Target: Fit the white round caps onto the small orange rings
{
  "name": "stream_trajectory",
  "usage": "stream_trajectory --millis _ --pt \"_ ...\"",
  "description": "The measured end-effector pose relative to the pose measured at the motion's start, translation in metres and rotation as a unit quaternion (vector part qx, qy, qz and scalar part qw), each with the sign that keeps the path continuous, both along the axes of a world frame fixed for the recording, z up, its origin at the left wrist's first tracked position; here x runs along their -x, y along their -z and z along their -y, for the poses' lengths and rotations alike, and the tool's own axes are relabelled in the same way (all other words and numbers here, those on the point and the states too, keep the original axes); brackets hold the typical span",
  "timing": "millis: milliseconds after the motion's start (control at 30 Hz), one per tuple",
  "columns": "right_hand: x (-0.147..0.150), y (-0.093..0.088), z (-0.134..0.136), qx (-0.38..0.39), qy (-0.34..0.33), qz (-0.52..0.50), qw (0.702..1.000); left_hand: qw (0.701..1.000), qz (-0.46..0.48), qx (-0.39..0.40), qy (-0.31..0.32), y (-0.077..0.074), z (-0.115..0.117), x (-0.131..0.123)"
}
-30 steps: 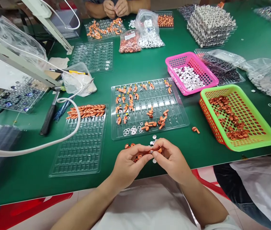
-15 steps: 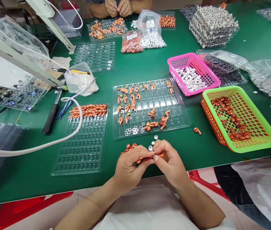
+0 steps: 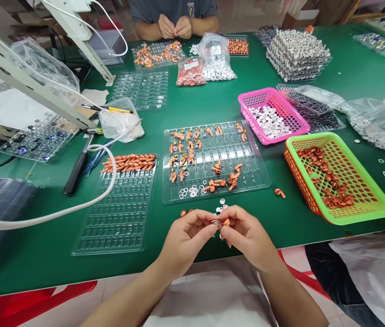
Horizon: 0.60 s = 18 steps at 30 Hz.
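Observation:
My left hand (image 3: 187,240) pinches a small round part (image 3: 216,223), greyish with an orange edge, between thumb and fingertips. Close beside it, my right hand (image 3: 252,234) is closed on an orange earbud shell (image 3: 227,222). The fingertips of both hands nearly meet above the table's front edge. Just beyond them lie loose white discs (image 3: 222,201) and a few orange caps (image 3: 183,212), partly hidden by my left hand. Further on, a clear tray (image 3: 209,159) holds orange earbud shells and white rings (image 3: 192,192).
On the right stand a green basket (image 3: 376,200) of orange caps and a pink basket (image 3: 264,93) of white discs. At left are another clear tray (image 3: 111,227), a hammer (image 3: 76,172) and a white cable (image 3: 109,188). Across the table, a person's hands (image 3: 175,27) work.
The view has tilted up slightly. My hands have turned a little, and the round part and the orange shell show more plainly, slightly apart between my fingertips.

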State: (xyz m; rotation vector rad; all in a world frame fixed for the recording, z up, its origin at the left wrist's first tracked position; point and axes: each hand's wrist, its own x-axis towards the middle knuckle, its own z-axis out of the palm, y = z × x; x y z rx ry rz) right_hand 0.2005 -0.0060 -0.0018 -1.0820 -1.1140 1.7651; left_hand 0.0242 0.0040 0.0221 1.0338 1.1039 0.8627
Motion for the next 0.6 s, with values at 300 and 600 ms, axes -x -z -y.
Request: stream_trajectory --millis 300,600 --pt "-0.0041 -0.0009 0.0062 -0.111 0.027 0.153 0.982 0.997 0.006 0.08 -0.003 -0.0001 -0.0061 -0.0049" --pt "-0.0043 0.0008 0.0049 -0.231 0.009 0.263 0.937 0.997 -0.002 0.076 -0.011 0.0039 -0.0068 -0.005"
